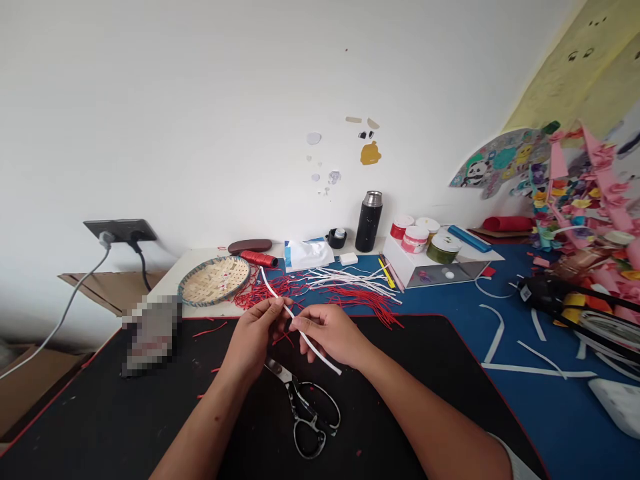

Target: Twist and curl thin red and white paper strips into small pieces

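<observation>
Head view shows me a pair of scissors lying nearest on a black mat, its handles toward the person and its blades partly hidden by the left forearm and hand. Just beyond the handles, I see the left hand pinching a white cord between thumb and fingers. The right hand pinches the same cord just beside it, so the cord slants above the mat, one end rising past the left hand, the other hanging below the right.

Past the mat's edge I find loose red strands and white strands, a round basket on the left and a red spool near its rim. On the right, white strips lie on blue cloth. Farther back stand a white box topped with jars and a black bottle, near the wall.
</observation>
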`<state>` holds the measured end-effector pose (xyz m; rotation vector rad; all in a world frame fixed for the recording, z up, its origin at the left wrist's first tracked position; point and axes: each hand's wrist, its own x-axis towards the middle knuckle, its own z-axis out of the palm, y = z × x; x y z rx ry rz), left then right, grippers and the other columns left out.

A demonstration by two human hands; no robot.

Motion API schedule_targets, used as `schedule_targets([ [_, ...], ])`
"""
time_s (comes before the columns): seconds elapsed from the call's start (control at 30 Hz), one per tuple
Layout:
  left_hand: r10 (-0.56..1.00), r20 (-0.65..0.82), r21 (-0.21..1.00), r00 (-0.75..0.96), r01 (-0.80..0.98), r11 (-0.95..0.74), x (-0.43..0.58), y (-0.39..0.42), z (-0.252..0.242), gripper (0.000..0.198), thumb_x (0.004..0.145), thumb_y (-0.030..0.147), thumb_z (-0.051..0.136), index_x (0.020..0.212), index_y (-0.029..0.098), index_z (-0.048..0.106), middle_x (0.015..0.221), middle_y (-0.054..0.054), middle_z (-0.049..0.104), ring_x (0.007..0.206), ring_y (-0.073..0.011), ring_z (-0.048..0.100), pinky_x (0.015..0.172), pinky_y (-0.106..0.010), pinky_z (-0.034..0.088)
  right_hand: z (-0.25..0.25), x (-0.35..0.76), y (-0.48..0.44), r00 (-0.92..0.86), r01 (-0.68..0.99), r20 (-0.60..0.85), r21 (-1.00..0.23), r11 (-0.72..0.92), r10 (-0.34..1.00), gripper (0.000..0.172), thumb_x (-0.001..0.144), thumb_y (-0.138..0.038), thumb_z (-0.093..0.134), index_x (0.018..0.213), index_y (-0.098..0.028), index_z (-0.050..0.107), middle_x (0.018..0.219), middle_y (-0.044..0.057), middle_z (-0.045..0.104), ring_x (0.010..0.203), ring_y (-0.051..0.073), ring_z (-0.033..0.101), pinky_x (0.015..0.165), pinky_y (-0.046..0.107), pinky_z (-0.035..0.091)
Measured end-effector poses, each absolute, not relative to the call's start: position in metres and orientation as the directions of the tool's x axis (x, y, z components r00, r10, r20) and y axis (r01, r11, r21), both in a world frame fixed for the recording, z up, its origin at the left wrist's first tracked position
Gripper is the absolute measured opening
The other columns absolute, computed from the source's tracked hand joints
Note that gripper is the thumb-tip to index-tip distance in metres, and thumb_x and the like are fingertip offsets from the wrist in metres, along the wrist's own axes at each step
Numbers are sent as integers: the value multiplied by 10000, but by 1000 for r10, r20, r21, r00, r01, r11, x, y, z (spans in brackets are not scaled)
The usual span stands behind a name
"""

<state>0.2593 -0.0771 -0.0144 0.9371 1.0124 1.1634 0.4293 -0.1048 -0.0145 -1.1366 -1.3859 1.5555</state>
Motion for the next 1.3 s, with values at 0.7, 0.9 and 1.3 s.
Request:
schedule_targets([
  [0.7, 973, -130, 967, 189, -195, 167, 260, -77, -23, 370, 659, 491, 927, 779, 168, 791, 589, 16, 611, 511, -103, 435, 494, -230, 307, -17, 432, -104, -180, 141, 29, -989, 55, 983, 249, 946, -422, 719, 862, -194, 665, 694, -17, 647, 557, 118, 621, 537, 227, 442],
  [0.9, 970, -137, 948, 201, -257, 188, 262, -81, -15, 385, 590, 466, 962, 741, 159, 788, 644, -22, 676, 533, -106, 469, 494, -225, 319, -20, 433, -102, -164, 154, 62, -984, 88, 985, 317, 935, -499, 735, 864, -198, 663, 732, -10, 653, 569, 122, 626, 553, 239, 472],
  [1.3, 946, -178, 903, 273, -336, 267, 262, -83, -9, 400, 575, 463, 1001, 725, 151, 801, 641, -28, 679, 534, -100, 513, 471, -195, 347, -21, 434, -101, -170, 180, 54, -980, 85, 984, 366, 962, -543, 685, 880, -190, 634, 867, 36, 720, 574, 113, 626, 549, 236, 489],
])
